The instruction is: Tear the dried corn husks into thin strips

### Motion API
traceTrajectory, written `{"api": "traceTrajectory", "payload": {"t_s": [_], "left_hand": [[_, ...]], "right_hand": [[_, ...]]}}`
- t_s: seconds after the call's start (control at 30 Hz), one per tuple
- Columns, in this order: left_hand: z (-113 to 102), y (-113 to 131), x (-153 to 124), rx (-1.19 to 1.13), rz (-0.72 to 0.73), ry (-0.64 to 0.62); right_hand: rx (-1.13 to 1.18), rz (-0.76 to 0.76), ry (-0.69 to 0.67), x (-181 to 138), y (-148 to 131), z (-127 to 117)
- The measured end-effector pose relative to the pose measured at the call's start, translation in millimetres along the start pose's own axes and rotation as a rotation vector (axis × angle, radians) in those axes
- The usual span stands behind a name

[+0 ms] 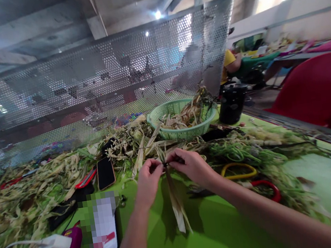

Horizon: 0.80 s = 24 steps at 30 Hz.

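A bundle of dried husk strips [174,197] hangs down over the green table [219,232], gathered at its top. My left hand [147,179] pinches the gathered top from the left, fingers closed. My right hand [192,164] pinches the same spot from the right, fingers closed round a thin dark tie there. Both hands meet above the middle of the table.
Loose husks [23,195] cover the left and back of the table. A green basket [184,127] of husks stands behind the hands, with a black container [231,103] next to it. A phone [105,172], red-handled scissors [263,186], a yellow loop [237,170] and a charger [54,243] lie around. A perforated metal screen [99,80] closes the far side.
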State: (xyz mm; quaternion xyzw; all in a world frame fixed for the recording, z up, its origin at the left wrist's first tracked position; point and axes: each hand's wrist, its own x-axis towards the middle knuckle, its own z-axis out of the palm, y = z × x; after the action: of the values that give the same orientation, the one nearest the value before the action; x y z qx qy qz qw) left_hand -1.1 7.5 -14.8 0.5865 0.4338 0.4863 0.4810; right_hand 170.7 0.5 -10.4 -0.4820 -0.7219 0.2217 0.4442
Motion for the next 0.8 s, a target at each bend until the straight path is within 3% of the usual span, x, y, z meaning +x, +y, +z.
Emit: {"api": "traceTrajectory", "payload": {"t_s": [0.1,0.23,0.3,0.47,0.63,0.8], "left_hand": [[-0.3,1.8,-1.0,-0.153,-0.105,0.030],[-1.4,4.9,-1.8,-0.222,-0.138,0.062],[-2.3,6.2,-1.9,-0.226,-0.157,0.057],[-3.7,6.4,-2.3,-0.215,-0.172,-0.052],[-5.3,-1.0,1.3,-0.040,-0.051,-0.137],[-9.0,2.8,2.0,0.140,-0.016,-0.113]], "right_hand": [[-0.095,-0.024,0.001,0.9,-3.8,-5.5],[-0.165,-0.012,0.005,2.4,-3.7,-8.3],[-0.071,0.059,0.003,2.9,-0.3,-5.9],[0.415,0.273,-0.079,4.0,5.4,2.0],[0.396,0.186,-0.047,6.1,3.7,0.0],[0.227,0.106,0.006,6.9,11.3,-2.2]]}}
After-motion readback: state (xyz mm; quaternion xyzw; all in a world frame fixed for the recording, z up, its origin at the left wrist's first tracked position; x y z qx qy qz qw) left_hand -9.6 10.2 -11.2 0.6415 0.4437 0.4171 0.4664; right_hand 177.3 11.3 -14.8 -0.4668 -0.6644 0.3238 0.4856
